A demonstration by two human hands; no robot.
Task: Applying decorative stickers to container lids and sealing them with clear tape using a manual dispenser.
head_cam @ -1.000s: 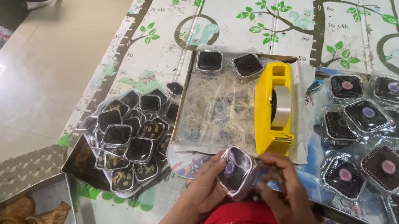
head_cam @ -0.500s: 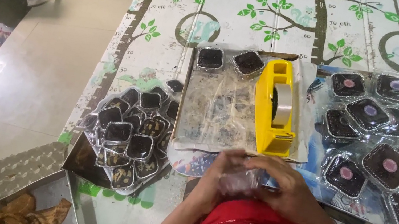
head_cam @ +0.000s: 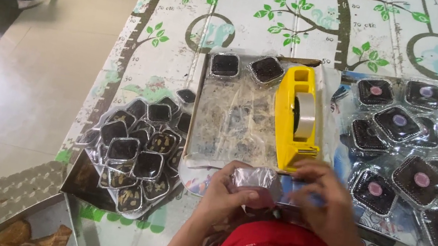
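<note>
Head view: we see both hands low at frame centre, clamped on one small clear-lidded box (head_cam: pixel 256 184). Left hand (head_cam: pixel 224 198) cups its left side, right hand (head_cam: pixel 324 203) covers its right end; box lies wide across the frame, between them. Yellow tape dispenser (head_cam: pixel 298 118) sits just above, nearer the right hand, long axis running up the frame. Metal tray (head_cam: pixel 235 117) holds two dark boxes at its top. Left pile (head_cam: pixel 137 148) holds unstickered boxes; right tray (head_cam: pixel 413 149) holds stickered ones.
</note>
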